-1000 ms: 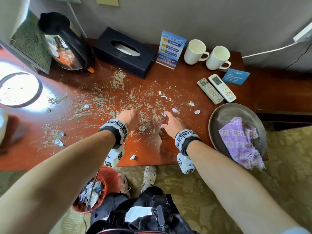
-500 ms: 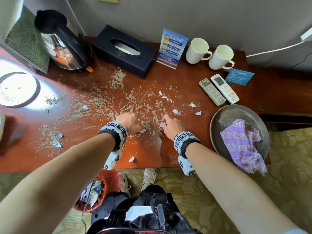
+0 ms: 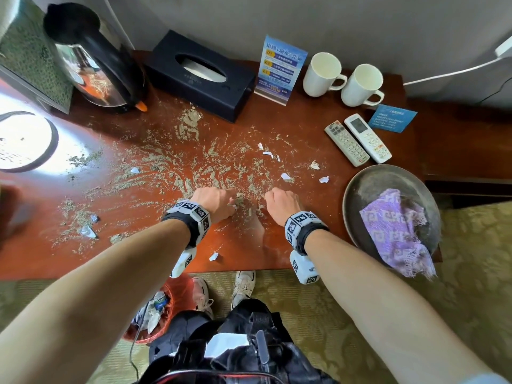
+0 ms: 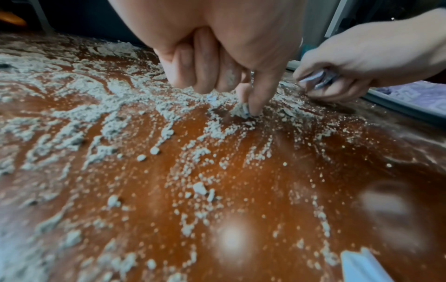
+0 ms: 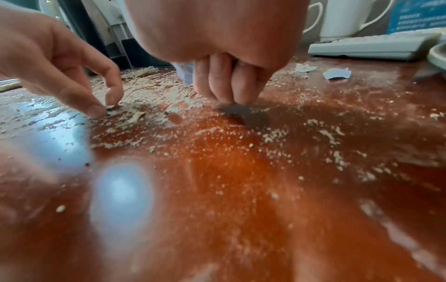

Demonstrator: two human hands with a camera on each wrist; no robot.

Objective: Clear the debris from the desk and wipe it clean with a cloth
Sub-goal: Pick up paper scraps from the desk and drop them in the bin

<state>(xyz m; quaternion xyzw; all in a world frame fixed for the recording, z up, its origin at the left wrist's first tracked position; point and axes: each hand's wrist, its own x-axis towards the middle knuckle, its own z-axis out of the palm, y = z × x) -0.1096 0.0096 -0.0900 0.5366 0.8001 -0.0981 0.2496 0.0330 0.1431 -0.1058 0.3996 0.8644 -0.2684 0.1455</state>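
Observation:
Grey-beige crumbs (image 3: 194, 167) and small white paper scraps (image 3: 285, 177) are strewn over the red-brown desk (image 3: 277, 239). My left hand (image 3: 231, 205) is at the desk's middle, its thumb and forefinger pinching a dusty paper scrap (image 4: 243, 111) that still lies on the surface. Just to its right, my right hand (image 3: 270, 196) is curled, knuckles down, round crumpled paper scraps (image 4: 318, 80); one scrap (image 5: 185, 72) pokes out of the fist. A purple cloth (image 3: 396, 228) lies in a grey metal basin (image 3: 360, 189) at the right.
Along the back stand a kettle (image 3: 91, 59), a black tissue box (image 3: 199, 76), a blue sign (image 3: 279, 67) and two white mugs (image 3: 322, 74). Two remotes (image 3: 346, 144) lie beside the basin. A red bin (image 3: 155, 309) with rubbish sits on the floor below the front edge.
Both hands have drawn back a little toward the front edge. The right hand's outstretched fingers have curled round a scrap, and the left hand's fingers have closed on another.

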